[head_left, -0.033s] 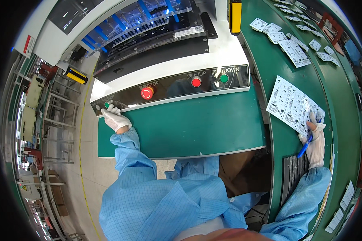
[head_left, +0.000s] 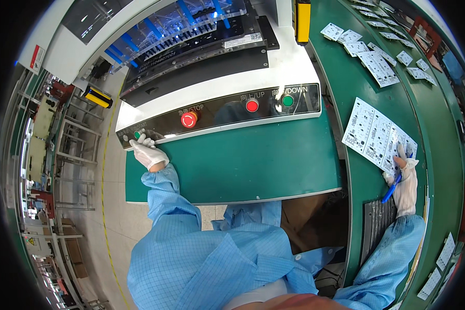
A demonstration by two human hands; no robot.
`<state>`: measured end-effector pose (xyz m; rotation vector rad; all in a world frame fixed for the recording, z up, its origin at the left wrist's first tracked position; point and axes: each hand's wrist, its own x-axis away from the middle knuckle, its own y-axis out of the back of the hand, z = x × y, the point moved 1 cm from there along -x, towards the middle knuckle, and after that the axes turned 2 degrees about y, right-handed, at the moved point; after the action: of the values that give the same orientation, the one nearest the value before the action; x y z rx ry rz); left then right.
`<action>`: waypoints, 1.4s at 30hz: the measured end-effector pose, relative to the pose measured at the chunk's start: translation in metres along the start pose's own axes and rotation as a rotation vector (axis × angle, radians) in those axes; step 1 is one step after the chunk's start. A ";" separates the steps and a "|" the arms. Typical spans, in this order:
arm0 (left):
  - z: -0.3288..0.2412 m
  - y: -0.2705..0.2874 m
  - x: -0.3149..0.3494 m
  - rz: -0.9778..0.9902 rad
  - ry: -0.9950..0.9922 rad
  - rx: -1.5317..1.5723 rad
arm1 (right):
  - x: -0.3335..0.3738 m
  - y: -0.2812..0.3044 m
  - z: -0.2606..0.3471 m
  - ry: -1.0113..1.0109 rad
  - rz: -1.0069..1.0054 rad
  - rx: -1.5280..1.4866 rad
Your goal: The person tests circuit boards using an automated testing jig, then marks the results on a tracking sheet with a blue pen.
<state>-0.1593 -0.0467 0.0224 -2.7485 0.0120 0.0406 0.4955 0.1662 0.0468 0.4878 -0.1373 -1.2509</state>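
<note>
My left hand (head_left: 150, 156), in a white glove, reaches the left end of the machine's black control panel (head_left: 219, 114). Its fingers are stretched out beside a green button (head_left: 137, 135); whether they press it, I cannot tell. On the right, my right hand (head_left: 405, 183), gloved with bare fingertips showing, is closed around a blue pen (head_left: 391, 192). Its thumb and fingers also rest at the lower right corner of a white circuit board (head_left: 374, 132), which lies tilted on the green bench (head_left: 357, 206).
The machine's fixture (head_left: 191, 72), with blue posts, stands ahead above the panel. A red stop knob (head_left: 189, 120), a red button (head_left: 251, 106) and another green button (head_left: 288, 101) line the panel. Several white boards (head_left: 380, 67) lie far right. A black ribbed object (head_left: 375, 227) sits near my right wrist.
</note>
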 end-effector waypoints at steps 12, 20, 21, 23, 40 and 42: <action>0.001 0.001 0.000 0.014 -0.016 -0.012 | 0.000 -0.002 0.016 -0.043 -0.015 0.097; 0.002 0.002 -0.001 0.011 0.003 -0.012 | -0.003 -0.012 0.027 -0.192 -0.073 -0.220; 0.002 0.002 -0.001 0.011 0.001 -0.011 | -0.002 -0.015 0.028 -0.223 -0.147 -0.311; 0.003 0.002 -0.002 0.011 0.002 -0.005 | -0.001 -0.017 0.029 -0.261 -0.227 -0.412; -0.002 -0.002 0.003 0.007 -0.006 -0.014 | 0.004 0.000 0.015 0.170 -0.008 0.380; -0.002 -0.004 0.004 0.025 -0.013 -0.011 | 0.005 0.000 0.020 0.326 -0.018 0.648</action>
<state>-0.1555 -0.0439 0.0253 -2.7588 0.0431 0.0655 0.4900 0.1557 0.0633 1.2464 -0.2637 -1.1121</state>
